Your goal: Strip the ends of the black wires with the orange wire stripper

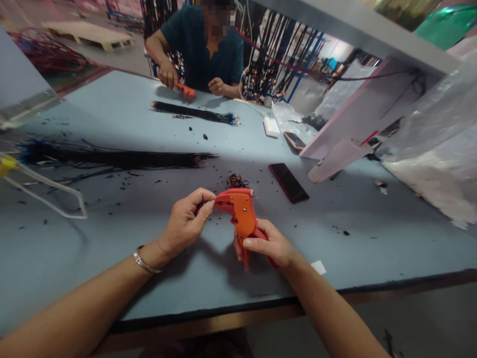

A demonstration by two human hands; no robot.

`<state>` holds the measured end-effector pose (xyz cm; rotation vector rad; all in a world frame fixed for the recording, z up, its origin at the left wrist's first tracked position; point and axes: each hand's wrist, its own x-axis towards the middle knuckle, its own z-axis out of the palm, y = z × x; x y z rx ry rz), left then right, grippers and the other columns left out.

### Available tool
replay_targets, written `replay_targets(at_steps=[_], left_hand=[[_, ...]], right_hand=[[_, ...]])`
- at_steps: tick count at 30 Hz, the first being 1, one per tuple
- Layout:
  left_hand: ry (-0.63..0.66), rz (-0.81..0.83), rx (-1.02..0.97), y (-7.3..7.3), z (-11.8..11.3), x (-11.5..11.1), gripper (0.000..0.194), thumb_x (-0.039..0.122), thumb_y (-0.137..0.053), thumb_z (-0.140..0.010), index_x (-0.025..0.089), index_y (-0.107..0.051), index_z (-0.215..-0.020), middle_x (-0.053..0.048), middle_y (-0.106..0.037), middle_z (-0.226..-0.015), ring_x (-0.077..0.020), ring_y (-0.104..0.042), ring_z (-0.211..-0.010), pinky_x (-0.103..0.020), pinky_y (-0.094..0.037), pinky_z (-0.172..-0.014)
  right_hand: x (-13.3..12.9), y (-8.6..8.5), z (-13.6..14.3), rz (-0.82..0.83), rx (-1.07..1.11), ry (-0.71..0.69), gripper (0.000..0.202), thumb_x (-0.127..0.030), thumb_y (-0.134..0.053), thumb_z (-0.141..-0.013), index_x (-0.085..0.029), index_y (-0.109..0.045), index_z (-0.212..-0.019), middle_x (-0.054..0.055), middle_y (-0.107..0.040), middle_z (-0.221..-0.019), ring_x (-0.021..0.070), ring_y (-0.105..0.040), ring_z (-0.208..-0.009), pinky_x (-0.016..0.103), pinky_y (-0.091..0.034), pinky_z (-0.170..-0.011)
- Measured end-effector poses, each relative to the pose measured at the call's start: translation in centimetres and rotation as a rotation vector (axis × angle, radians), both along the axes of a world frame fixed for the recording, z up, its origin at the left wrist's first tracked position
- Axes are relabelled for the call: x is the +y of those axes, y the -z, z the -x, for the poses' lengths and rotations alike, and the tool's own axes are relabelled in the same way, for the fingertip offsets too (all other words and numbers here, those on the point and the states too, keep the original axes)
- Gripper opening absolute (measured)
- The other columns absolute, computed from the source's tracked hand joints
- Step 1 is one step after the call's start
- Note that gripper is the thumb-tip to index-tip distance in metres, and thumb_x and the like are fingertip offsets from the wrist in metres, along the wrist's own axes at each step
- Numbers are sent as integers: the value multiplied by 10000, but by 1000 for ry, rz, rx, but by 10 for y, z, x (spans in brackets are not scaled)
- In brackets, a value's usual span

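Observation:
My right hand (268, 242) is closed round the handles of an orange and red wire stripper (244, 214), held upright above the table with its jaws facing left. Right at those jaws, my left hand (192, 216) pinches a thin dark wire (201, 205), most of it hidden by the fingers. Behind the tool lies a small heap of cut wire ends (235, 181). A long bundle of black wires (130, 159) stretches across the table to the left, with blue ends at its far left.
Across the table (372, 258) a co-worker (208, 54) holds another orange tool (186, 90) near a second wire bundle (194, 112). A dark phone (289, 182) lies right of centre. A slanted shelf post (346, 109) and plastic bags (439, 164) stand at right; a white wire frame (48, 194) at left.

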<state>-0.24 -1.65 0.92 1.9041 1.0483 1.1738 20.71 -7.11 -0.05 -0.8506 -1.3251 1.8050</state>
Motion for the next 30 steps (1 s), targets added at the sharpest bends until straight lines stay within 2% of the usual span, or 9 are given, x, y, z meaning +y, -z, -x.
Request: replay_targets(at_steps=[12, 30], left_hand=[[-22, -22, 9, 1, -1, -1, 159, 286, -527, -885, 171, -613, -818, 46, -503, -589, -82, -387, -486, -189, -336, -461], [-23, 22, -2, -1, -1, -1, 177, 293, -526, -884, 174, -634, -812, 15, -565, -639, -111, -472, -573, -215, -379, -524]], right_hand=[[1, -3, 0, 52, 87, -34, 354, -420, -722, -783, -124, -570, -901, 45, -627, -734, 161, -610, -632, 275, -545, -511], [-1, 1, 2, 20, 39, -3, 377, -449, -727, -782, -131, -556, -889, 34, -610, -712, 152, -594, -605, 269, -526, -501]])
